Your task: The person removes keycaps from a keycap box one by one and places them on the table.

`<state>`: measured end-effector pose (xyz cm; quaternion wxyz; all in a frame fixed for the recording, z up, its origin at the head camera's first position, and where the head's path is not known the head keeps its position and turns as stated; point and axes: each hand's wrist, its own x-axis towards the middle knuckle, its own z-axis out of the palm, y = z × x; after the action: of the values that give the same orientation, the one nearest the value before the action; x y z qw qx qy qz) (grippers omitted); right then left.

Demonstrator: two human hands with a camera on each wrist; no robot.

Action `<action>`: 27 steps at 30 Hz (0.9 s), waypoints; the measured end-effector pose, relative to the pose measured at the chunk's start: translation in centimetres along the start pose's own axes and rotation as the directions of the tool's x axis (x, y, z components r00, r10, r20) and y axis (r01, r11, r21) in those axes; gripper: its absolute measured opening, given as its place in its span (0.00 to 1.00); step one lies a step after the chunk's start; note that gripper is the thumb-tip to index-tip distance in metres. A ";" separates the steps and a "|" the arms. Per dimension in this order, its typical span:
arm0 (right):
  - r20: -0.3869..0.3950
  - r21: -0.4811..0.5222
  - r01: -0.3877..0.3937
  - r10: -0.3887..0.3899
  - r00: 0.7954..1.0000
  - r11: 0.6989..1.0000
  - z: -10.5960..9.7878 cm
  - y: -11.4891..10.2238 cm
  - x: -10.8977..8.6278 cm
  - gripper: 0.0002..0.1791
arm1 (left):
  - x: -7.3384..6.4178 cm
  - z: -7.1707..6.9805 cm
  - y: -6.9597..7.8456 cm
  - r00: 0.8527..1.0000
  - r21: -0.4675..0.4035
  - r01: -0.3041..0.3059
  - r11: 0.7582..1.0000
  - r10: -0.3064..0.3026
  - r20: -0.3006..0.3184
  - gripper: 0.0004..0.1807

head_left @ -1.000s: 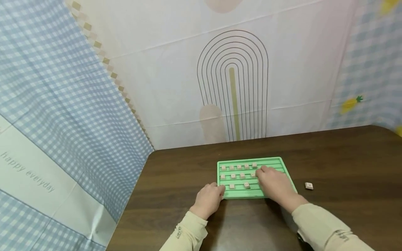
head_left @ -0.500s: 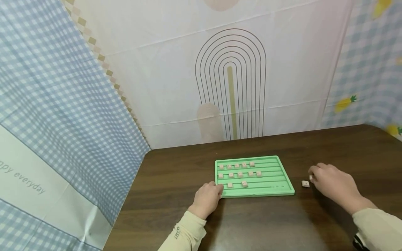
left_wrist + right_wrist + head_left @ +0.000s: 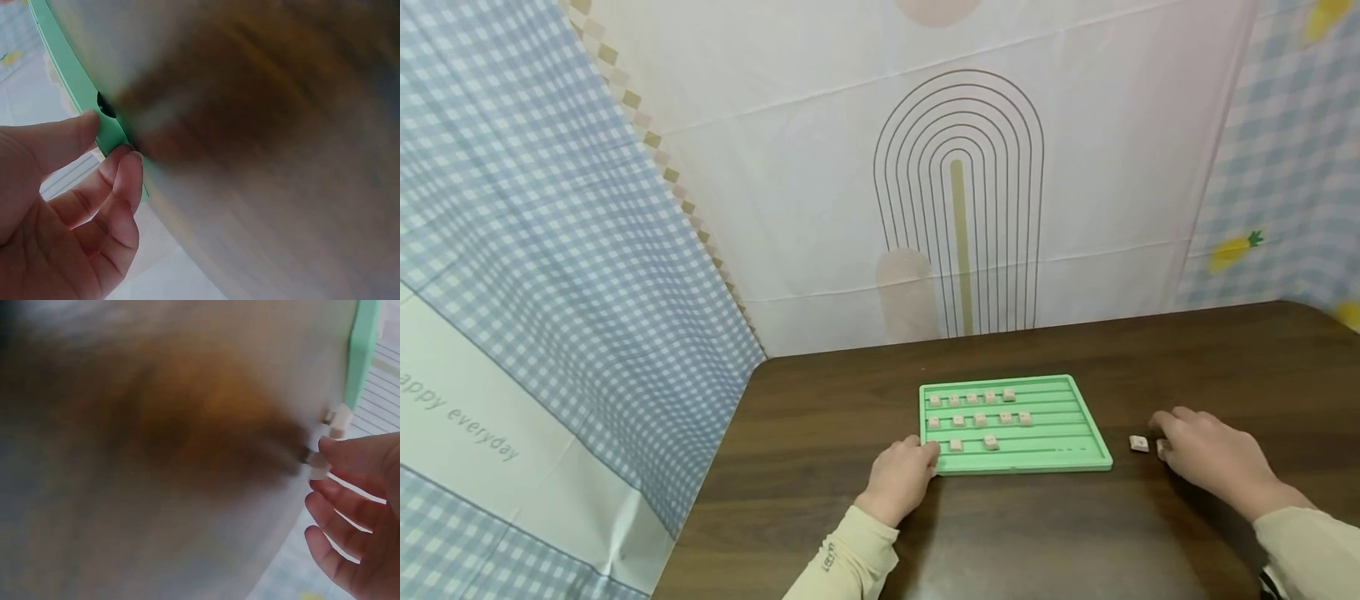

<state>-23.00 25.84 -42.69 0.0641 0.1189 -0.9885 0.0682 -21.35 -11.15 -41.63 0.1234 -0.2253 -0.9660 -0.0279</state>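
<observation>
A green ridged tray (image 3: 1045, 434) lies on the table, with small white tiles (image 3: 990, 442) set in rows on its left part. My left hand (image 3: 898, 477) grips the tray's near left corner; in the left wrist view the thumb lies on the rim (image 3: 69, 87) and the curled fingers sit against its other side. To the right of the tray, my right hand (image 3: 1216, 454) pinches one white tile (image 3: 319, 464) between thumb and forefinger, low over the table, the other fingers loosely bent. Another white tile (image 3: 1138, 443) rests on the table just left of that hand.
The dark wooden table (image 3: 1030, 542) runs back to a patterned cloth (image 3: 820, 250) hanging behind it. A blue checked cloth (image 3: 572, 233) hangs along the left side.
My right hand has left the tray and moved right to the table beside it, now slightly lower with the tile. The second row's right end shows uncovered. My left hand stays at the corner.
</observation>
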 end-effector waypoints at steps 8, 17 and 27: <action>-0.170 0.047 0.117 -0.108 0.980 0.992 -0.7 -5.6 1.8 0.15 | 0.1 -0.2 0.1 1.000 0.015 -0.010 1.000 0.010 0.001 0.09; -0.182 0.051 0.264 -0.251 0.951 0.963 1.5 -14.0 4.3 0.13 | 0.3 0.0 0.4 1.000 0.055 -0.025 0.998 0.025 0.005 0.11; -0.228 -0.025 0.277 -0.275 0.934 0.960 2.7 -16.4 5.3 0.08 | 0.3 0.1 0.1 1.000 0.084 -0.020 0.996 0.020 -0.001 0.09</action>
<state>-24.41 8.41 -42.64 0.1861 0.2482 -0.9476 0.0755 -21.62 -10.91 -41.66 0.1337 -0.2296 -0.9640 0.0136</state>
